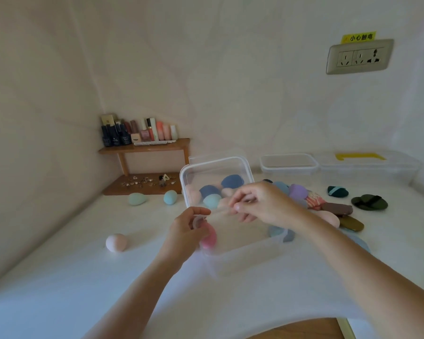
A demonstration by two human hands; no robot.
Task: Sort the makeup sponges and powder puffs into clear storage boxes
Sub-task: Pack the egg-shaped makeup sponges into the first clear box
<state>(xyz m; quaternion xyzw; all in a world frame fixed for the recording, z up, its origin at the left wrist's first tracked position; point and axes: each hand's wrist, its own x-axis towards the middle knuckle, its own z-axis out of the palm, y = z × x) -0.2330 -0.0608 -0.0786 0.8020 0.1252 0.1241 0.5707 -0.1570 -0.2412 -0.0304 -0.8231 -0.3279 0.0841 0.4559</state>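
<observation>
My two hands hold a clear plastic lid (216,167) tilted up over a clear storage box (242,255) in the middle of the white table. My left hand (186,231) pinches its near left corner and my right hand (262,204) pinches its near edge. Through the lid I see several sponges, navy (231,181), pale pink and mint. A pink sponge (209,239) and a grey-blue one (279,232) lie in the box. Loose egg sponges sit to the left: mint (137,198), blue (170,196), pink (116,242). Powder puffs are piled on the right, including purple (298,190), dark green (369,202) and olive (351,223).
Two more clear boxes (289,165) (377,167) stand against the back wall on the right, one holding a yellow piece. A small wooden shelf (145,146) with cosmetics bottles and small jewellery fills the back left corner. A wall socket (359,57) is above right.
</observation>
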